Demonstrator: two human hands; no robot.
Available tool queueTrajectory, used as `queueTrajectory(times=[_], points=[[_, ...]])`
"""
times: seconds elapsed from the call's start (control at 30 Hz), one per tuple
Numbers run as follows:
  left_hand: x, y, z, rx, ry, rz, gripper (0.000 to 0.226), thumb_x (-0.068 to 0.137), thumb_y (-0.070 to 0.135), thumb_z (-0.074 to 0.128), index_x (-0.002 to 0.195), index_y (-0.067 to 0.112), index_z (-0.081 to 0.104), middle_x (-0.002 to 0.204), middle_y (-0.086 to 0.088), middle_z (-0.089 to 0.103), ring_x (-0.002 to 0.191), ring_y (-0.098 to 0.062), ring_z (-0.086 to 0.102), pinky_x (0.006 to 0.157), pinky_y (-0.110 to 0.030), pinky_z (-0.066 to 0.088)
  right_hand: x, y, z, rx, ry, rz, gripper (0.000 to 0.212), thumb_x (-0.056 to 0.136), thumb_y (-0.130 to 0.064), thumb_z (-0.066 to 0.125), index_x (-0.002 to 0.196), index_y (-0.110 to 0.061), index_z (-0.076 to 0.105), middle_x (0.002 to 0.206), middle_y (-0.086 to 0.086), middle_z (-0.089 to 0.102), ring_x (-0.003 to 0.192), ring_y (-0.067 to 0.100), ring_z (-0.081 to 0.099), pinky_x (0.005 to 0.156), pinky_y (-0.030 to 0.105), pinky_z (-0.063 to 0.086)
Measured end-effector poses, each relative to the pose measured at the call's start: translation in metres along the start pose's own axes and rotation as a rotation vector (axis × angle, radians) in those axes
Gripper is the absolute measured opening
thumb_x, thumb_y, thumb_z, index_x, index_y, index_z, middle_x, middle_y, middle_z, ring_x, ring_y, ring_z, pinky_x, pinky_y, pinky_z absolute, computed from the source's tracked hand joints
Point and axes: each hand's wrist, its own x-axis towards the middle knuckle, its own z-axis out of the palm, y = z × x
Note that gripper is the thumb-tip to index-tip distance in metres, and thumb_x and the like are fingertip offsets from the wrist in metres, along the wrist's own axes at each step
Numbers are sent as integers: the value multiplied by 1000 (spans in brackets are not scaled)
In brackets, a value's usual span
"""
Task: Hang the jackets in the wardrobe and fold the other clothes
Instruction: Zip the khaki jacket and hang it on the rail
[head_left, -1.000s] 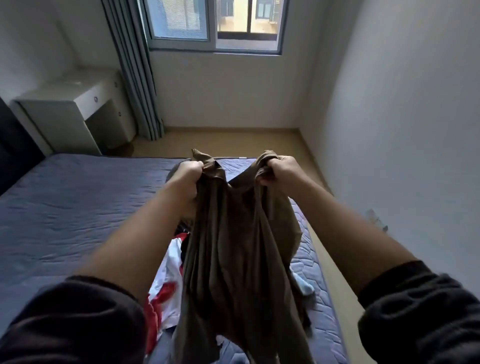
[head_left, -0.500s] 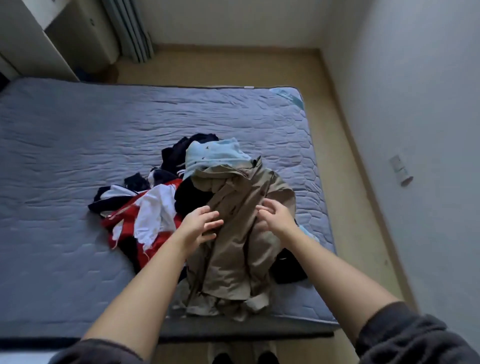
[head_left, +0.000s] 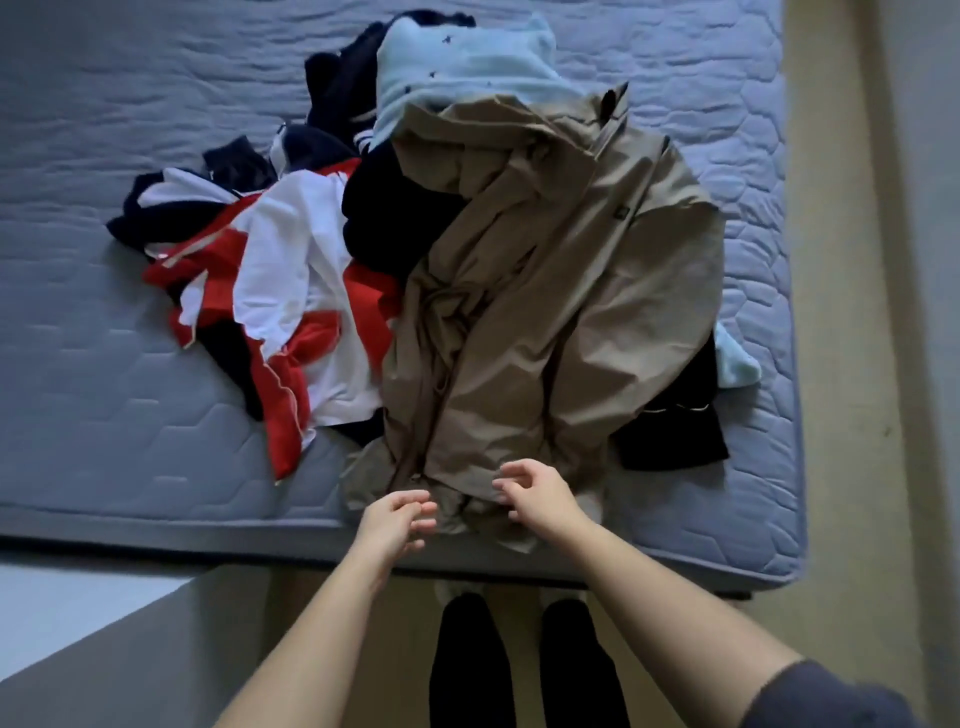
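Grey mattress (head_left: 104, 395) carries clothes pile; tan jacket (head_left: 561, 291) on top, long axis near-far, hem nearest. Left hand (head_left: 392, 525) and right hand (head_left: 540, 501) hover at hem, fingers loosely curled, holding nothing.

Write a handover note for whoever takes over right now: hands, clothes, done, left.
Left hand: open, empty, above the hem of the tan jacket.
Right hand: same, beside it.
The tan jacket lies spread atop the pile on the mattress; red-and-white garment to its left, light blue garment at the far end, dark garments beneath.
Done: nothing folded, jacket not hung.
Left: hang the jacket, fold the rest.
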Motion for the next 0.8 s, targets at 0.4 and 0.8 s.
queueTrajectory(times=[0.4, 0.8], points=[[98, -74, -33, -378, 311, -262, 9, 96, 12, 51, 103, 9, 56, 93, -7, 60, 80, -21, 62, 65, -33, 53, 84, -1, 108, 1140, 2, 649, 25, 98, -18, 50, 121, -6, 50, 102, 9, 51, 120, 25, 53, 87, 43, 48], [102, -67, -9, -466, 152, -169, 19, 100, 9, 36, 111, 18, 49, 57, -1, 69, 37, -7, 58, 36, -11, 40, 98, 1, 115, 1229, 198, 535, 19, 96, -17, 46, 113, -13, 52, 87, 3, 59, 73, 13, 61, 64, 27, 45]])
